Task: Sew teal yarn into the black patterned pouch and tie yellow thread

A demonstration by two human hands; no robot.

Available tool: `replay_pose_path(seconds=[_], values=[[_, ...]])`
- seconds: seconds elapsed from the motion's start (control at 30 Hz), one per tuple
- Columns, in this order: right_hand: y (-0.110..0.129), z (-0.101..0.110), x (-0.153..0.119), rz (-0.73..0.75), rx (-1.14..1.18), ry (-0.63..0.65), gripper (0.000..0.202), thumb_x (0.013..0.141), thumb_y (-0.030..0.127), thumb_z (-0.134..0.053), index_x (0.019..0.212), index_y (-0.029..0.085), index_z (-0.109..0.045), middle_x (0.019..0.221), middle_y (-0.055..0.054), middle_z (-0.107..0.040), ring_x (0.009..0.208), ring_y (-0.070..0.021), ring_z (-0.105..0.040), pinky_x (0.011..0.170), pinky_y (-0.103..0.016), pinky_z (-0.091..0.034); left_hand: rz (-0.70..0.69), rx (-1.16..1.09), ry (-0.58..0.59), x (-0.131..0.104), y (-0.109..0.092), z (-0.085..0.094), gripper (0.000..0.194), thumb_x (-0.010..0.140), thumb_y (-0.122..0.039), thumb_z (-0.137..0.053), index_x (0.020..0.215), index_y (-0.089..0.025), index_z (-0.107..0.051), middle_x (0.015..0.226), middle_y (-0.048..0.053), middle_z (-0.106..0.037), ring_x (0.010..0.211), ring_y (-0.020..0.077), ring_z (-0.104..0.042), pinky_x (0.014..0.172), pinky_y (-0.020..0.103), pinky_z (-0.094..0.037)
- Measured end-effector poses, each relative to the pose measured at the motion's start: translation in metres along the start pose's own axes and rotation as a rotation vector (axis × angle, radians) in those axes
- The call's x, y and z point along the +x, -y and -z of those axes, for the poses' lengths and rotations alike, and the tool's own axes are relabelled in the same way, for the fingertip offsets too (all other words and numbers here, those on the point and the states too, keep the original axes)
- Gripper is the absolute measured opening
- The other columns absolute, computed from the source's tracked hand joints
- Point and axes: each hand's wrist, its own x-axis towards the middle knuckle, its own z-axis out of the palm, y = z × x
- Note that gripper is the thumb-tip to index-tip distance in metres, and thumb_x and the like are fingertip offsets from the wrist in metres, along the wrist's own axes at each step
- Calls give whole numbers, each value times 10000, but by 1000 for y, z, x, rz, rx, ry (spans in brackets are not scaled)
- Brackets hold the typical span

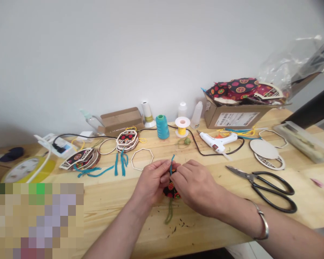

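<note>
At the middle of the table both hands meet over a small black patterned fabric piece (170,186) with red and orange flower-like circles. A short teal cord (171,164) sticks up from its top, between the fingertips. My left hand (153,178) is closed, pinching the piece's upper left side by the cord. Closed as well, my right hand (194,183) bends its fingers over the cord's base and covers the piece's right part. A green cord loop (169,212) hangs from the bottom edge. The exact grip of the fingertips is hidden.
Black-handled scissors (261,187) lie right of my right hand, below a white glue gun (217,142). A teal thread cone (162,126) and yellow spool (181,126) stand behind. A wooden octagon frame (142,159) lies left; a carton (232,114) holds patterned fabric.
</note>
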Motion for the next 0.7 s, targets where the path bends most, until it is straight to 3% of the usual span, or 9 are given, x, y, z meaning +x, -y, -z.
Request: replay_pose_path(seconds=[0.2, 0.33, 0.7], values=[[2, -1, 0, 10, -1, 31, 177, 821, 87, -413, 723, 144, -548, 701, -67, -585, 587, -169, -480, 574, -321, -323, 1, 25, 21, 0, -1, 4, 225, 754, -304, -646, 701, -86, -648, 434, -99, -252, 396, 14, -148, 386, 161, -105], [1, -2, -2, 11, 13, 57, 156, 833, 110, -427, 734, 146, -542, 713, -64, -589, 594, -170, -485, 572, -318, -314, 5, 10, 20, 1, -2, 6, 247, 771, -320, -626, 698, -85, -644, 458, -84, -287, 409, 20, -162, 392, 173, -99], [2, 0, -1, 18, 35, 109, 132, 814, 111, -438, 732, 153, -533, 697, -51, -581, 594, -182, -493, 561, -325, -299, 26, 139, -47, -1, -5, 4, 221, 707, -293, -697, 638, -106, -600, 420, -101, -253, 390, 20, -177, 400, 189, -129]])
